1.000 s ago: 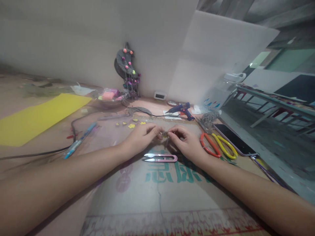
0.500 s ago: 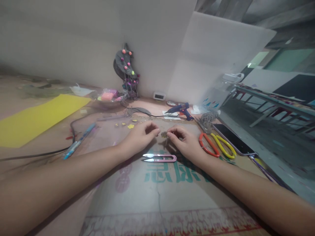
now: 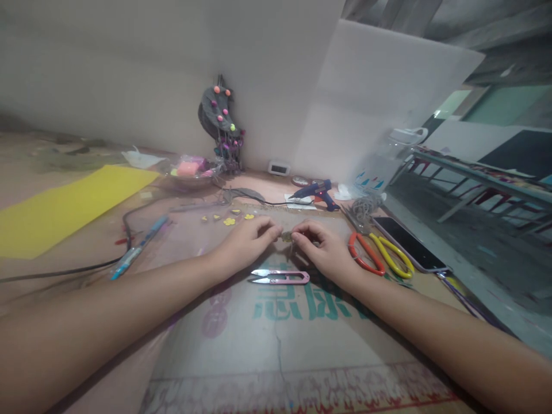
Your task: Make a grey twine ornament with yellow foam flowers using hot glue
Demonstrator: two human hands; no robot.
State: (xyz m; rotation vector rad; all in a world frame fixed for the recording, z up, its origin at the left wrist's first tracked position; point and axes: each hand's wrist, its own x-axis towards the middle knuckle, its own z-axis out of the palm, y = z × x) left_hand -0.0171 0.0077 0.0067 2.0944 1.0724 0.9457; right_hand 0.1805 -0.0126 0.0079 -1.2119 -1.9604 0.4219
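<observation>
My right hand (image 3: 321, 244) pinches a small olive-brown piece (image 3: 287, 236) between thumb and forefinger; it is too small and blurred to name. At the piece's left end, the thumb and forefinger of my left hand (image 3: 256, 238) are closed together. Below both hands lies a pair of thread snips (image 3: 280, 278) with pink handles, blades pointing left. Several small yellow flower-shaped pieces, among them a whole yellow flower (image 3: 229, 221), rest on the table beyond my left hand.
A blue glue gun (image 3: 317, 192) stands at the back. Right of my hands are scissors with red and yellow handles (image 3: 366, 253), a phone (image 3: 409, 244) and grey yarn (image 3: 364, 208). A blue pen (image 3: 140, 247) and yellow sheet (image 3: 73, 213) lie left; a crescent ornament (image 3: 218, 112) stands behind.
My left hand has shifted slightly, and its fingertips now meet the small piece. Another yellow flower piece shows beyond it. My right hand has barely moved.
</observation>
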